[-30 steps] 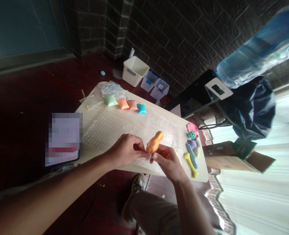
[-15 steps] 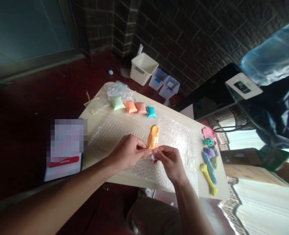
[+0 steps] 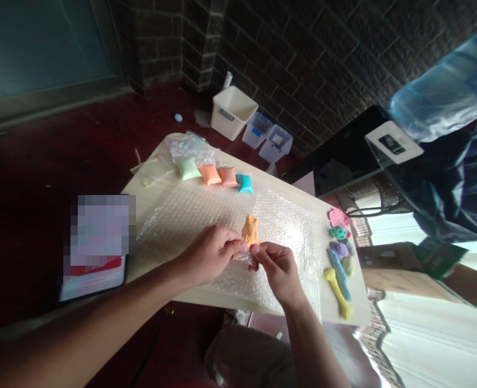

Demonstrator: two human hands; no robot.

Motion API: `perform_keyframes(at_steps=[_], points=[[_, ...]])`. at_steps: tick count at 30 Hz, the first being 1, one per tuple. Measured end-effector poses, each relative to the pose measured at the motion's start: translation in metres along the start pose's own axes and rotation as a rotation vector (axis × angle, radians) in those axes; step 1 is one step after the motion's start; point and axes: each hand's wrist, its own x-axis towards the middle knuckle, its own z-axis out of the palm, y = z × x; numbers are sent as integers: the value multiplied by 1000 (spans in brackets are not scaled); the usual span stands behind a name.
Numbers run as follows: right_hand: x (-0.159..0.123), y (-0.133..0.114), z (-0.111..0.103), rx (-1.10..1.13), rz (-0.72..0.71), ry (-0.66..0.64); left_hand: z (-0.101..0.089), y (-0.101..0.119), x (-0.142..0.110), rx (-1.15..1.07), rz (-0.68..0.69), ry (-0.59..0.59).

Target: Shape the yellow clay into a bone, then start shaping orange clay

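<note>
Both my hands meet over a sheet of bubble wrap [image 3: 190, 210] spread on a small pale table [image 3: 327, 310]. My left hand [image 3: 210, 253] and my right hand [image 3: 274, 267] pinch the lower end of an orange lump of clay [image 3: 250, 231] that sticks up between the fingertips, partly in a clear wrapper. Fingers of both hands are closed on it.
Several small clay packets, green [image 3: 188, 168], orange [image 3: 209, 174], salmon [image 3: 228, 176] and teal [image 3: 245, 183], lie in a row at the table's far edge. Shaped clay pieces, among them a yellow bone [image 3: 337, 285], sit at the right end. White bins [image 3: 232, 112] stand by the brick wall. A tablet [image 3: 95, 253] lies left.
The orange clay has turned from leaning right to more upright and sits lower between my fingertips. The view has shifted slightly; my hands stay together over the bubble wrap.
</note>
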Motion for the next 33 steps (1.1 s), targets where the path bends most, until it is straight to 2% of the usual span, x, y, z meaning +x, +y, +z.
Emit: perform_keyframes(at_steps=[2, 4, 7, 10, 12, 15, 19, 23, 27, 30, 33], points=[[0, 1, -2, -96, -30, 20, 1, -5, 1, 48, -12, 15], [0, 2, -2, -85, -23, 63, 3, -8, 3, -37, -75, -2], [1, 2, 0, 78, 10, 129, 4, -6, 4, -253, -234, 11], [0, 2, 4, 284, 38, 130, 6, 0, 4, -386, -332, 23], [0, 2, 6, 363, 56, 100, 7, 3, 4, -412, -328, 18], [-2, 5, 5, 352, 55, 63, 7, 3, 4, -357, -244, -14], [-4, 9, 0, 229, 8, 22, 4, 3, 4, -215, -97, -79], [-5, 2, -1, 48, -25, 6, 2, 6, 2, -29, -20, -42], [-4, -3, 1, -7, -24, 40, 4, 2, 1, 2, -32, -10], [-1, 1, 3, 130, 29, 97, 7, -4, 2, -129, -112, -22], [1, 4, 4, 283, 24, 109, 8, -7, 4, -289, -220, -8]])
